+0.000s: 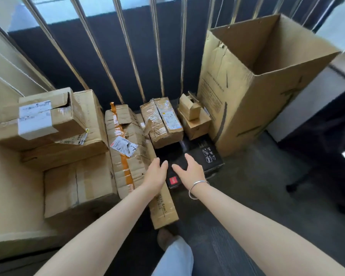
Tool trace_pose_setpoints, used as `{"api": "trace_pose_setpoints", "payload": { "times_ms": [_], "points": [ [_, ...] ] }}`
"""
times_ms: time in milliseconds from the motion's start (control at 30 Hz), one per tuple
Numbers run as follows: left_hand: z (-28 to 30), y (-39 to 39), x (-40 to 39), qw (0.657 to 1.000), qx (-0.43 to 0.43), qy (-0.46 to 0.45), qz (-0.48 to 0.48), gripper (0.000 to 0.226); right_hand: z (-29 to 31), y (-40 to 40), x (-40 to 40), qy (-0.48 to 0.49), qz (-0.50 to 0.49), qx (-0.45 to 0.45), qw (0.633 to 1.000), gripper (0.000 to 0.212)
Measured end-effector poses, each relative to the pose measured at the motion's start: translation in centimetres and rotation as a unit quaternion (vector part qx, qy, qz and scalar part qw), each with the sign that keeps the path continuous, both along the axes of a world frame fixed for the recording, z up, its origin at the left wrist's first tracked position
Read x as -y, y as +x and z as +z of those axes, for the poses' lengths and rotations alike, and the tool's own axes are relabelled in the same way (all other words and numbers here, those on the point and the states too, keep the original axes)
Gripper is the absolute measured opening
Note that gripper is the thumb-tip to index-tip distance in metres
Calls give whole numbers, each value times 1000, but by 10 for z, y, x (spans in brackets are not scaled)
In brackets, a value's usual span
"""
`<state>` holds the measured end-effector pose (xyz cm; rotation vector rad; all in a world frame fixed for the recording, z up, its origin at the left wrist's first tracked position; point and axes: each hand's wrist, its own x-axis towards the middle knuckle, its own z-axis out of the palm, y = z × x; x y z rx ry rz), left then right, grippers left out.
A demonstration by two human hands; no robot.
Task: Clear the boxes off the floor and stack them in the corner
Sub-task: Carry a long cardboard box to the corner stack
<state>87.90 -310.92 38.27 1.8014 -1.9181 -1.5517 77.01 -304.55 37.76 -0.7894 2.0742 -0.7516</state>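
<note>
**Both hands over the black box**

Fingers of the left hand (156, 172) and the right hand (189, 169) were spread and relaxed, gripping nothing, hovering above or perhaps touching the black box (199, 156) at mid-frame. Its long axis ran from lower left to upper right. A long cardboard box (127, 148) lay just left; a tall open carton (257, 80) stood upper right.

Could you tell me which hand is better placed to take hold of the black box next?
Right. The right hand is open directly over the black box; the left hand sits at its edge, over the long carton.
</note>
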Motion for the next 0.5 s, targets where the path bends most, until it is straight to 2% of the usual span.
{"api": "trace_pose_setpoints", "payload": {
  "times_ms": [300,500],
  "points": [
    [25,-76,-159,988,-15,-7,-154,56,40,-62,-199,-35,-170,4,985,67],
    [44,-145,-341,946,-37,2,-323,57,58,-94,-391,-50,-309,-11,950,64]
  ]
}}
